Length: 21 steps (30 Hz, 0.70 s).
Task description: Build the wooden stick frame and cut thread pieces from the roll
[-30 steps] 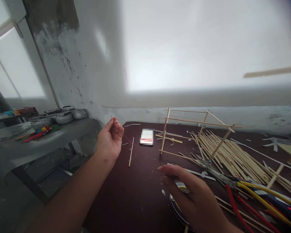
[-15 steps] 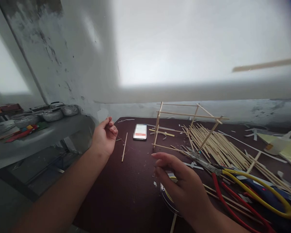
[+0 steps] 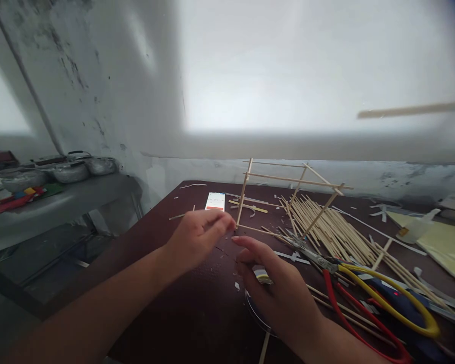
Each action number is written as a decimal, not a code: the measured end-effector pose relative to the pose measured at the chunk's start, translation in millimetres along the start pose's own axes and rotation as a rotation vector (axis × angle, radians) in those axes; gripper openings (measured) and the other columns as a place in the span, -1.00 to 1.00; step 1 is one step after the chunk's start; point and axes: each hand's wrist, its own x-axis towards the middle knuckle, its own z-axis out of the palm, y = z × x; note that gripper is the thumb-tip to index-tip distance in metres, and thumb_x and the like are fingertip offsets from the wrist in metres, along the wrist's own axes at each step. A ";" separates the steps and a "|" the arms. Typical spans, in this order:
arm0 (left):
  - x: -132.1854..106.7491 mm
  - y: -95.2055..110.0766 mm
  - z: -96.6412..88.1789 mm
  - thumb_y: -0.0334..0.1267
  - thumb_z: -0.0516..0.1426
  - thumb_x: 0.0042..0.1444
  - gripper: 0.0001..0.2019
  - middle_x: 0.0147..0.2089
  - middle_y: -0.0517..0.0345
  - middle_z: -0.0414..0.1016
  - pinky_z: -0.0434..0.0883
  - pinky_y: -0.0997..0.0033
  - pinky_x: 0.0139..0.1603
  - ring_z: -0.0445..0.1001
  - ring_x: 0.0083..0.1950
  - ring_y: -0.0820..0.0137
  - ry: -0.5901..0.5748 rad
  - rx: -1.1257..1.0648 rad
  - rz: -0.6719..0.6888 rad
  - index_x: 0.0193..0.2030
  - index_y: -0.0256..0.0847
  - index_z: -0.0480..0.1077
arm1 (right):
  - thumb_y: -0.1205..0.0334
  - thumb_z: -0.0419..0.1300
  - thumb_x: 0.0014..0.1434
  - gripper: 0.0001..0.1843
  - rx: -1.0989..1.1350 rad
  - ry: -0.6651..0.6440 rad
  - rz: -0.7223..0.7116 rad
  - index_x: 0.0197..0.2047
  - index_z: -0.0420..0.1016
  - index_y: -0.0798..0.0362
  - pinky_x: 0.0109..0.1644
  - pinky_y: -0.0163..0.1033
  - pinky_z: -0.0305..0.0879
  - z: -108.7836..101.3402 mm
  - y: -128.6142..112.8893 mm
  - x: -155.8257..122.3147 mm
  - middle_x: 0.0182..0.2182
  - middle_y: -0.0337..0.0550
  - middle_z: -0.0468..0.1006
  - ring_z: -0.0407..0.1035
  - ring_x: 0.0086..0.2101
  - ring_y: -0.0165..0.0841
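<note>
My left hand (image 3: 199,235) is over the middle of the dark table, its fingertips pinched together close to the lower corner of a stick frame (image 3: 242,194). Whatever lies between those fingertips is too small to make out. Just to the right, my right hand (image 3: 278,296) has its fingers curled in, with the index fingertip near the left fingers; I cannot make out what it holds. Beneath the right hand, a round spool or roll (image 3: 263,275) is partly covered. The frame of thin wooden sticks stands upright behind both hands. A lit phone (image 3: 215,200) lies behind my left hand.
A pile of wooden sticks (image 3: 326,222) covers the table's right half. Pliers with red and yellow handles (image 3: 387,283) lie in front of it. A glue bottle (image 3: 417,227) rests on yellow paper (image 3: 443,247). Metal pots (image 3: 72,172) stand on a side table (image 3: 109,194).
My left hand has moved right and down, from beside the loose stick to close by my right hand. My right hand has stayed nearly in place. The view has shifted slightly.
</note>
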 end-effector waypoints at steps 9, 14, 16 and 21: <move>-24.9 -2.2 22.8 -0.21 0.08 0.22 -0.82 -0.45 0.22 0.44 0.27 0.45 -0.40 0.33 -0.44 0.47 -0.408 0.146 -0.180 -0.30 -0.22 0.45 | 0.43 0.10 0.22 -0.63 -0.094 0.078 -0.062 0.07 0.35 -0.03 -0.05 -0.45 0.38 -3.3 2.5 -2.4 -0.25 -0.26 0.60 0.51 -0.23 -0.49; -27.5 -1.3 23.6 -0.31 0.12 0.14 -0.91 -0.42 0.23 0.44 0.26 0.45 -0.41 0.31 -0.43 0.48 -0.419 0.254 -0.109 -0.32 -0.22 0.44 | 0.43 0.11 0.21 -0.66 -0.078 0.088 -0.037 0.04 0.39 -0.01 -0.06 -0.45 0.38 -1.2 2.8 -1.2 -0.27 -0.27 0.59 0.51 -0.26 -0.49; -27.9 -1.8 23.3 -0.34 0.14 0.11 -0.93 -0.42 0.24 0.43 0.25 0.48 -0.44 0.31 -0.44 0.50 -0.427 0.234 -0.101 -0.30 -0.22 0.46 | 0.43 0.12 0.20 -0.65 -0.061 0.079 -0.010 0.04 0.38 -0.02 -0.11 -0.47 0.38 -1.5 3.3 -1.8 -0.29 -0.30 0.59 0.51 -0.28 -0.51; -26.2 1.2 22.0 -0.33 0.20 0.09 -0.95 -0.45 0.26 0.41 0.23 0.51 -0.46 0.31 -0.44 0.53 -0.412 0.237 -0.095 -0.34 -0.22 0.51 | 0.38 0.12 0.21 -0.68 -0.081 0.088 0.035 0.03 0.39 -0.02 -0.12 -0.42 0.39 -4.2 4.0 -6.8 -0.30 -0.29 0.59 0.51 -0.28 -0.48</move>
